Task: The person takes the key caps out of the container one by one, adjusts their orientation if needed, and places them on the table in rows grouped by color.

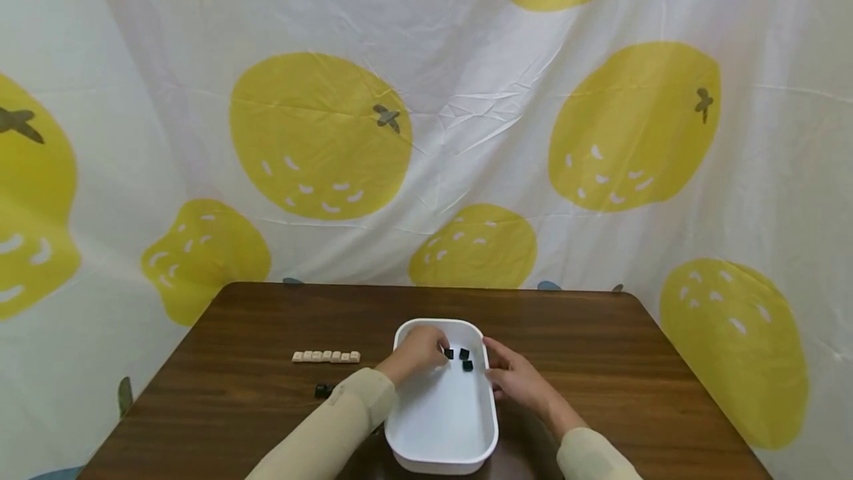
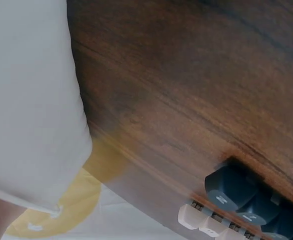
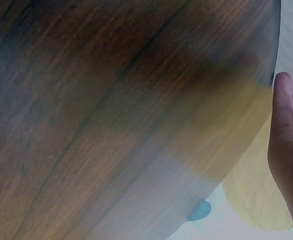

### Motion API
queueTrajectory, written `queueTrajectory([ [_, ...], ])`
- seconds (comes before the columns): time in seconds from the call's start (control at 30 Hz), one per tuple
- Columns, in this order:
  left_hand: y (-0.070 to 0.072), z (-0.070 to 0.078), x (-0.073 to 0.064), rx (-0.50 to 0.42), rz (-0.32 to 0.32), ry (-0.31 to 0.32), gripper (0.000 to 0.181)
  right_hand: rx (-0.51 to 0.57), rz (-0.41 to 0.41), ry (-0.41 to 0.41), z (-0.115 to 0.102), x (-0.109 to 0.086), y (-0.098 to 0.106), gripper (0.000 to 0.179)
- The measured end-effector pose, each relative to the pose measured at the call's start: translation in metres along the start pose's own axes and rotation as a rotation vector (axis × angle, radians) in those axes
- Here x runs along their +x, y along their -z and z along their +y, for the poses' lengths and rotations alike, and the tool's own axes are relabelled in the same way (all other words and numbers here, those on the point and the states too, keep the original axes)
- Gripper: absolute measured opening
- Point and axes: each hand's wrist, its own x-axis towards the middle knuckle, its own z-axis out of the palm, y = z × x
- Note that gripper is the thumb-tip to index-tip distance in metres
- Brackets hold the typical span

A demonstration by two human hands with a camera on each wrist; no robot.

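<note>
My left hand (image 1: 420, 350) reaches into a white tray (image 1: 442, 461), its index finger and thumb pinching a black keycap (image 1: 449, 354) near the tray's far end. Two other black keycaps, one farther back (image 1: 464, 353) and one nearer (image 1: 468, 366), lie on the tray floor just right of those fingertips. Along the tray's right wall rests my right hand (image 1: 520, 380), fingers extended against the outside; the right wrist view shows this hand (image 3: 289, 130) with straight fingers beside the white wall. The left wrist view shows mainly the tray's outer side (image 2: 31, 100).
Left of the tray, a row of beige keycaps (image 1: 326, 356) stands on the brown wooden table (image 1: 600, 347). Nearer me is a row of lettered black keycaps (image 2: 229, 190), partly hidden by my left sleeve (image 1: 333, 421) in the head view. A lemon-print cloth (image 1: 466, 154) hangs behind.
</note>
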Motion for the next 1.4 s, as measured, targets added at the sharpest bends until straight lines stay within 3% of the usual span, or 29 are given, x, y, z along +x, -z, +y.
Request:
queueTrajectory([
  [0.23, 0.006, 0.003, 0.0, -0.058, 0.017, 0.017, 0.012, 0.01, -0.002, -0.004, -0.001, 0.0, 0.0, 0.062],
  [0.43, 0.011, 0.007, -0.005, -0.069, 0.084, -0.025, 0.016, 0.016, 0.007, -0.013, 0.001, -0.001, -0.002, 0.062],
  [0.6, 0.014, 0.008, -0.009, -0.099, 0.096, -0.041, 0.018, 0.015, 0.008, -0.019, 0.001, -0.002, -0.002, 0.064],
  [0.7, 0.017, 0.008, -0.012, -0.126, 0.082, -0.004, 0.017, 0.02, 0.01, -0.018, 0.001, -0.002, -0.002, 0.064],
  [0.9, 0.021, 0.006, -0.018, -0.27, 0.028, 0.12, 0.017, 0.023, 0.016, -0.008, 0.001, -0.001, -0.003, 0.062],
  [1.4, 0.028, 0.001, -0.028, -0.405, 0.052, 0.174, 0.006, 0.021, 0.01, 0.03, 0.0, 0.0, -0.002, 0.059],
])
